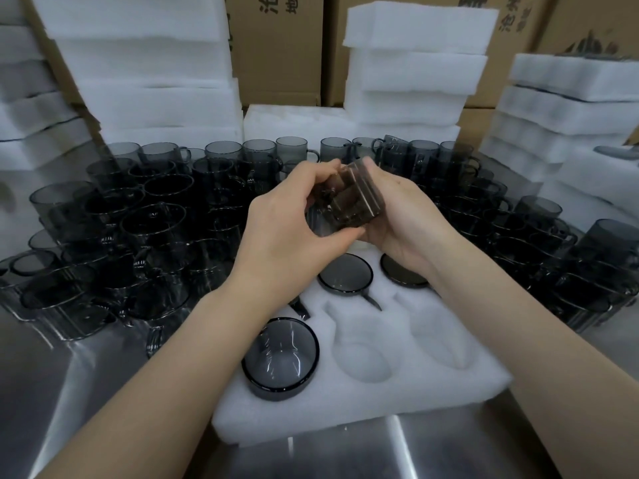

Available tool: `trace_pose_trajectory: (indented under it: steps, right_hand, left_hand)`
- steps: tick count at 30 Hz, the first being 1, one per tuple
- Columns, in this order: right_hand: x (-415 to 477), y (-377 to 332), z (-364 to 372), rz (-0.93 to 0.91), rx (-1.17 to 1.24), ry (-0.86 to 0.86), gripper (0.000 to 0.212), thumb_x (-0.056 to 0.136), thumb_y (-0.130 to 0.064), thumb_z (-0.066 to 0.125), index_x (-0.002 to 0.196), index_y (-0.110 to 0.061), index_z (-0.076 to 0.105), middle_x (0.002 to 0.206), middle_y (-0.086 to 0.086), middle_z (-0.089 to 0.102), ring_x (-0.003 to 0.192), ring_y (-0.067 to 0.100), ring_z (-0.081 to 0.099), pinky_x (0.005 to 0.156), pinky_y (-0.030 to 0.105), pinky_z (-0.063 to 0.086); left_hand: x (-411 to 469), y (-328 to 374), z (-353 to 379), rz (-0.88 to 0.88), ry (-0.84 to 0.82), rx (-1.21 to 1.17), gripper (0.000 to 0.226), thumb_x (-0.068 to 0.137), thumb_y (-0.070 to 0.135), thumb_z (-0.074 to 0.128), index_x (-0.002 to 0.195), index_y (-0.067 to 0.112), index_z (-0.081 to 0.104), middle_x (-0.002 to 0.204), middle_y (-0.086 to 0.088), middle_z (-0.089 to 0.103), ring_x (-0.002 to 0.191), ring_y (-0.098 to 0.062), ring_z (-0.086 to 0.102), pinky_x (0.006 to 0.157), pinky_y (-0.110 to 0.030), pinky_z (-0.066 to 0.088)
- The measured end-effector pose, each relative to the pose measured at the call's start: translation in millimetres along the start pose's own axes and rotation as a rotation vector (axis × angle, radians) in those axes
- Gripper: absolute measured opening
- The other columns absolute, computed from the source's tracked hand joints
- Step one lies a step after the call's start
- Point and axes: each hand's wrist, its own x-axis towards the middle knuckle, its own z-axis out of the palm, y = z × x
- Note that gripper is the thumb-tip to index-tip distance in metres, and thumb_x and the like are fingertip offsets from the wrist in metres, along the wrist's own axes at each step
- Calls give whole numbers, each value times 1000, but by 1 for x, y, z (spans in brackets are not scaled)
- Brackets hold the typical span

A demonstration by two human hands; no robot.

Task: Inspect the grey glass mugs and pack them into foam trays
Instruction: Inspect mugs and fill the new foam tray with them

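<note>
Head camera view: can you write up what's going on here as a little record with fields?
Hands: left hand and right hand together grip the held mug
Mug position: tilted, above the foam tray
Tray contents: three seated mugs visible; two empty pockets in the near row
Surroundings: loose mugs on both sides; foam stacks and cardboard boxes behind

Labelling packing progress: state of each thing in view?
held mug: tilted, gripped by both hands
left hand: grips held mug
right hand: grips held mug
foam tray: partly filled, two front pockets empty
packed mugs: three visible, seated in pockets
loose mugs: unpacked, crowded around tray
</note>
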Motion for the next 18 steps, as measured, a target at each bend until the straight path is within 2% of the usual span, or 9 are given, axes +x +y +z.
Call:
trace_pose_trajectory:
  steps: [2,3,6,7,9,11,13,15,18]
  right_hand:
    - [2,1,-3,59,66,-36,45,103,-43,38,113,-10,68,117,22,68,103,33,66,93,54,50]
    - [1,2,-4,94,114,-89,50,102,-47,36,119,-10,64,120,22,67,107,33,66,95,54,50]
    - [-1,1,-4,152,165,-234,62,99,-57,31,129,-9,57,120,20,67,105,35,66,88,50,55]
    - [-1,2,-4,132,132,-225,63,99,-57,31,129,-8,57,119,20,67,104,35,66,87,50,56]
    - [0,3,-3,46,33,-154,58,99,-54,35,120,-7,62,112,19,71,99,34,69,82,49,58]
    - [-1,5,0,-38,-82,-71,50,100,-51,41,109,-10,69,103,16,74,96,31,71,75,45,59]
    - [-1,5,1,-65,-148,-19,46,100,-49,45,102,-11,71,97,15,75,92,30,72,70,41,60]
    - [-1,4,0,-37,-115,2,44,100,-45,47,98,-7,70,92,16,75,87,31,73,66,42,61]
    - [-1,1,-2,7,-32,-6,38,100,-40,49,101,-7,69,93,16,73,88,34,71,76,52,59]
  left_hand:
    - [0,-1,0,6,-33,-47,46,73,11,83,109,19,56,128,13,59,124,-2,55,103,-23,46]
    - [0,-1,0,-14,-43,-68,46,73,9,82,106,23,53,130,12,57,126,0,52,102,-21,45]
    - [3,-4,0,-61,-51,-55,57,76,8,76,120,30,49,124,18,58,114,11,54,92,-8,44]
    - [3,-6,0,-62,-60,-18,66,76,8,74,130,31,46,123,19,57,114,10,53,91,-5,41]
    - [4,-7,1,-35,-84,89,81,76,10,74,145,29,37,141,9,50,132,-1,44,102,-6,32]
    - [4,-7,3,20,-93,195,87,75,17,80,149,22,35,153,0,40,142,-9,31,111,-11,21]
    - [3,-7,4,51,-88,211,84,75,17,81,147,18,39,149,0,46,138,-7,36,111,-13,23]
    - [2,-6,3,85,-83,174,77,75,9,77,144,16,44,142,2,53,131,-5,43,109,-13,30]
    - [0,-5,2,152,-99,117,74,73,-3,74,141,12,48,142,-1,53,134,-9,43,111,-21,33]
